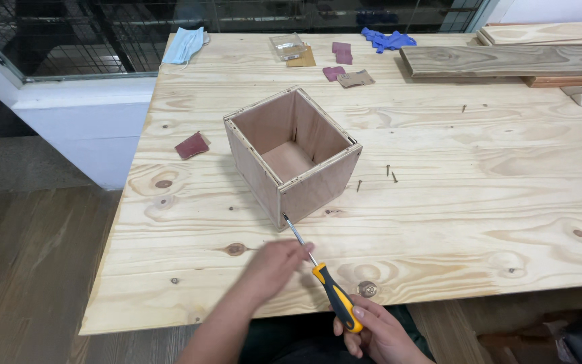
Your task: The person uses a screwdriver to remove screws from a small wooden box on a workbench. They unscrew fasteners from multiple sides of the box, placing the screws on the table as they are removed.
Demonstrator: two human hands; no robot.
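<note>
View from above, at the near edge of a pale pine desk. Our right hand has its grip closed round the yellow-and-black handle of a screwdriver, held low at the desk's front edge. The metal shaft runs up and to the left, and its tip meets the lower near corner of an open-topped plywood box. Our left hand lies just beside the shaft, fingertips touching it about midway along; its grip is loose, the fingers resting against the metal rather than wrapped round it.

The box stands upright on the desk, turned so that one corner faces us; its inside is bare, and the layered edges of the boards show along the rim. Loose screws lie on the desk just right of the box. A dark red piece of sandpaper lies to the left of the box, near the desk's left edge. Along the far edge we see a light blue face mask, a clear plastic container, further sandpaper scraps, and a blue glove. Wooden planks are stacked at the far right corner.
</note>
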